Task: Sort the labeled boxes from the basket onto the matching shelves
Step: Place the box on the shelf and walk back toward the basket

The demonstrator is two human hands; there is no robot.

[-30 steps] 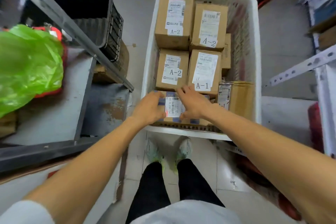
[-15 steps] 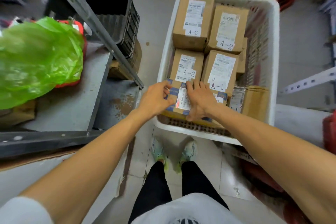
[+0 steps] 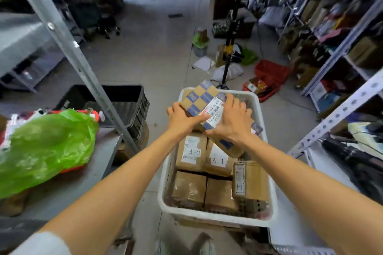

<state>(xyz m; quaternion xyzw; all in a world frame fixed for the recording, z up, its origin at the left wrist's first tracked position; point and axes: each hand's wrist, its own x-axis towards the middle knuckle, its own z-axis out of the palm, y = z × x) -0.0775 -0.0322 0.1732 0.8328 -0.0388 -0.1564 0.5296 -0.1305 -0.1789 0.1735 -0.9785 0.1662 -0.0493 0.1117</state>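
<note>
While the left hand [image 3: 182,119] curls its fingers round the left edge of the checkered box [image 3: 202,97] and the right hand [image 3: 233,123] clamps spread fingers over its right side, it hangs tilted above the far end of the white basket [image 3: 207,218]. To my eye a slip would drop it onto the stack. The hands half cover its label, so misshelving threatens. One box is held, and five brown boxes [image 3: 191,151] show below.

We're pretty clearly in a warehouse stockroom: slotted metal racks [image 3: 342,107] stuffed with goods down the right, more steel shelving [image 3: 68,47] on the left, a bare concrete floor [image 3: 157,51] with clutter farther off, and a near white basket [image 3: 207,216] of cardboard boxes [image 3: 191,151] tagged A-1 and A-2.
</note>
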